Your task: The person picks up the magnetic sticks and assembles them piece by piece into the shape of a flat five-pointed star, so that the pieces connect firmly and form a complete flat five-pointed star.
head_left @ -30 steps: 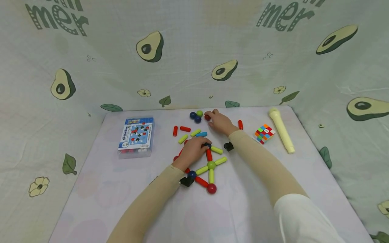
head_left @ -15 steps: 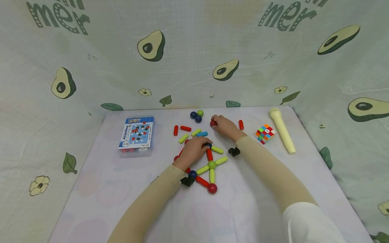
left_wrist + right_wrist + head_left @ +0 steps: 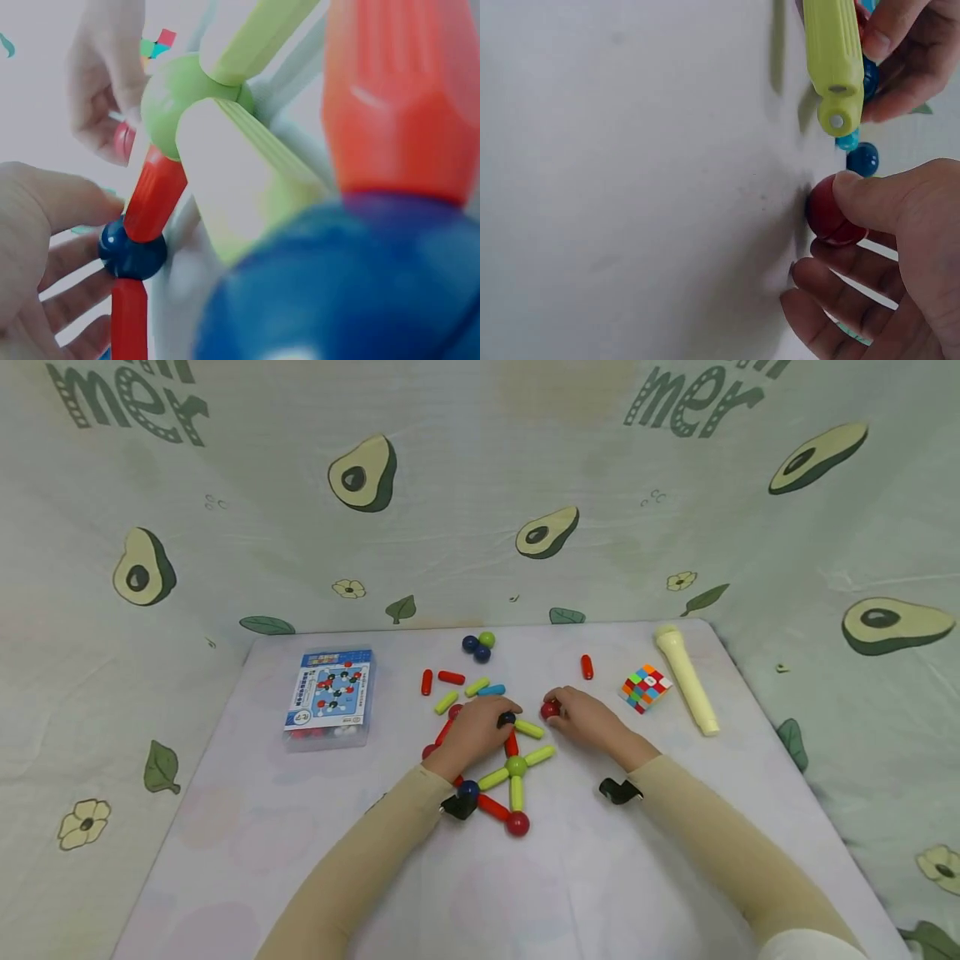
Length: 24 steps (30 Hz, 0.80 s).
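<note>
My left hand (image 3: pixel 476 732) grips a dark blue ball (image 3: pixel 132 250) at a joint of a ball-and-rod model, thumb on one side and fingers on the other. Red rods (image 3: pixel 129 319) and a lime rod (image 3: pixel 529 729) run from that ball. Nearer me, a green ball (image 3: pixel 517 766) joins several lime rods, and a red ball (image 3: pixel 517 823) forms the front corner. My right hand (image 3: pixel 588 718) pinches a loose red ball (image 3: pixel 832 214) between thumb and fingers, just right of the lime rod's free end. Part of the model's left side lies hidden under my left hand.
Loose red, lime and blue rods (image 3: pixel 452 677) lie beyond the model, with blue and green balls (image 3: pixel 482 654) behind them. A boxed set (image 3: pixel 328 697) stands left. On the right are a red rod (image 3: pixel 587 667), a puzzle cube (image 3: pixel 646 687) and a pale yellow stick (image 3: pixel 687 681).
My right hand has carried the red ball from beside the loose balls at the back toward me and rightward, near the lime rod. My left hand keeps its place on the model.
</note>
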Tool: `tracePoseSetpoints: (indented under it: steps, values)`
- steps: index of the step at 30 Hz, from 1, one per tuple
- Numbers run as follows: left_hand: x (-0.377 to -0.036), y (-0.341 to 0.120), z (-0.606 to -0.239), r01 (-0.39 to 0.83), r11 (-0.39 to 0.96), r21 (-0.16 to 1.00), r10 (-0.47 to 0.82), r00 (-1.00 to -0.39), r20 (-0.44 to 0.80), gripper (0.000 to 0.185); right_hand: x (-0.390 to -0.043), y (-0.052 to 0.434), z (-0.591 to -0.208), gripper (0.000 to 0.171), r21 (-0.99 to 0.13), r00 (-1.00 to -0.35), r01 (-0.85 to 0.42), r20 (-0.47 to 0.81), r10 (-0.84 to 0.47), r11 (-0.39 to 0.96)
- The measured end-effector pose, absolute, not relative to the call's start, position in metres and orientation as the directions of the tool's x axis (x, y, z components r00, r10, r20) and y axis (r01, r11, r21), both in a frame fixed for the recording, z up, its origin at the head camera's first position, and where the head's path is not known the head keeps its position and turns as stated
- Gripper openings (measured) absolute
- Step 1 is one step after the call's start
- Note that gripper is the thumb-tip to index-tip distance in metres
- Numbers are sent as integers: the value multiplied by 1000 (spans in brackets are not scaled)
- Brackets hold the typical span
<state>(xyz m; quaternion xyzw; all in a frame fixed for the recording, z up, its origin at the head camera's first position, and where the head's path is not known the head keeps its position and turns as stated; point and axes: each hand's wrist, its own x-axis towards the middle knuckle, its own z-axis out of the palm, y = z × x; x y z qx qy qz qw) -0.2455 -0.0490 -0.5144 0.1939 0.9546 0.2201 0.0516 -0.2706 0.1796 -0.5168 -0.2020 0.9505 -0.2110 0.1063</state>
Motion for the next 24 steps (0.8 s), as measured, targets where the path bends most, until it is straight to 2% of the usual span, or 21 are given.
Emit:
tracePoseSetpoints:
  steps: [7,15,24]
  values:
    - [-249,-38,-509,410,819,402,469,-881,-57,36,-244,196,-519,37,-511,-899,-314,-110,-424,800]
    - [-251,-32,-507,415,853,317,465,-879,-101,30,-230,198,-527,37,-545,-893,-353,-46,-448,760]
    - [-251,-26,-511,404,850,338,454,-887,-81,29,-223,197,-531,42,-574,-903,-344,-13,-428,743]
